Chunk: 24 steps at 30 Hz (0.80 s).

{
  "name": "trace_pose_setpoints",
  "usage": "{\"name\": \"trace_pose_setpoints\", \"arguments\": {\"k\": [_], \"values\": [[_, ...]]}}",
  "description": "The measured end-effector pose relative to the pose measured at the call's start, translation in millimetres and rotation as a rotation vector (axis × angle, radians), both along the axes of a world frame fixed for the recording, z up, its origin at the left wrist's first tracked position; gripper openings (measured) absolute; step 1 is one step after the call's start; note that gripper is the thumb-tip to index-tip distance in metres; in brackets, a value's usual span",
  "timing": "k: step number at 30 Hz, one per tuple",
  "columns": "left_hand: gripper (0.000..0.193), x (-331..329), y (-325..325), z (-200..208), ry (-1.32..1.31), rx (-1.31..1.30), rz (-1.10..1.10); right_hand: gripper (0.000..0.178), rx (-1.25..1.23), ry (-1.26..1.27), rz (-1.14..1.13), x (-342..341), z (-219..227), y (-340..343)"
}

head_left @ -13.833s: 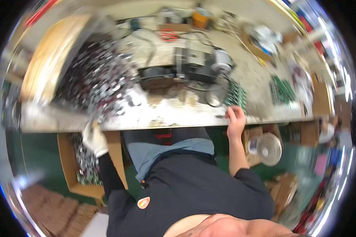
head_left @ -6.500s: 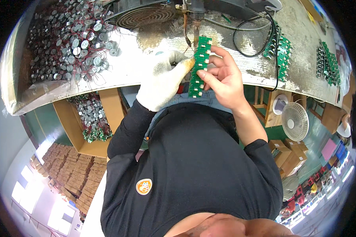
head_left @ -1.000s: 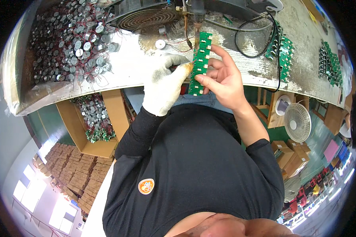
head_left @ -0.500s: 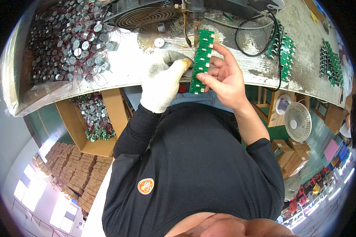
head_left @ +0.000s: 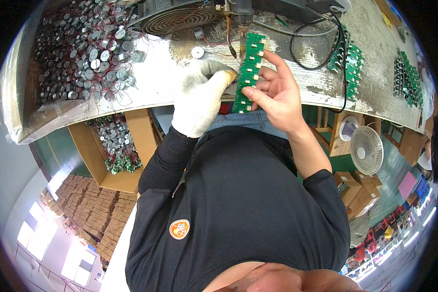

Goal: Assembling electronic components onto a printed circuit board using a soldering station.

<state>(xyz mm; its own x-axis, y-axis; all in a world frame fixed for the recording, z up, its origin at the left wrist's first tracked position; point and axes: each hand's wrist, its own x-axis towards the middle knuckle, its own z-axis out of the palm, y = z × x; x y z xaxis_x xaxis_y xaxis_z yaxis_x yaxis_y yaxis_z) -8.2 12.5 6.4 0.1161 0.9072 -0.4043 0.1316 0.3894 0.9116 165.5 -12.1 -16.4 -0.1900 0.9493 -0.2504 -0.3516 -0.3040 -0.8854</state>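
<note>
My bare right hand (head_left: 281, 100) grips a long green circuit board strip (head_left: 249, 70) with small white connectors along its edge, thumb on its face. Close against the strip's left edge, my white-gloved left hand (head_left: 199, 95) is closed in a pinch at a stained fingertip; what sits in that pinch is too small to make out. Just beyond the strip stands a soldering iron (head_left: 243, 29), with a bent metal tube (head_left: 230, 36) beside it. A small round motor (head_left: 197, 52) with thin wires lies past my left hand, and another motor (head_left: 198, 33) rests farther back.
A large heap of small wired motors (head_left: 90, 56) covers the table's left side. Behind stands a round fan grille (head_left: 180, 21). A black cable (head_left: 344, 73) loops at right near stacked green boards (head_left: 354, 68). Below the table edge, a cardboard box (head_left: 119, 182) holds more motors.
The board strip has shifted slightly away from me and tilted a little in my right hand. My left hand stays pinched beside it; the near motor has moved very slightly right.
</note>
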Motion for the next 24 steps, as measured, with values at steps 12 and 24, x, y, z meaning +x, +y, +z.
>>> {"name": "trace_pose_setpoints", "arguments": {"k": [12, 24], "values": [[0.017, -2.1, -4.0, -7.7, -0.009, -0.027, 0.012, 0.070, 0.008, -0.010, 0.004, 0.2, -0.6, -2.4], [0.016, 0.3, -7.0, -5.6, -0.136, -0.063, 0.055, 0.069, 0.007, -0.005, 0.014, -0.2, -1.3, -5.5]]}}
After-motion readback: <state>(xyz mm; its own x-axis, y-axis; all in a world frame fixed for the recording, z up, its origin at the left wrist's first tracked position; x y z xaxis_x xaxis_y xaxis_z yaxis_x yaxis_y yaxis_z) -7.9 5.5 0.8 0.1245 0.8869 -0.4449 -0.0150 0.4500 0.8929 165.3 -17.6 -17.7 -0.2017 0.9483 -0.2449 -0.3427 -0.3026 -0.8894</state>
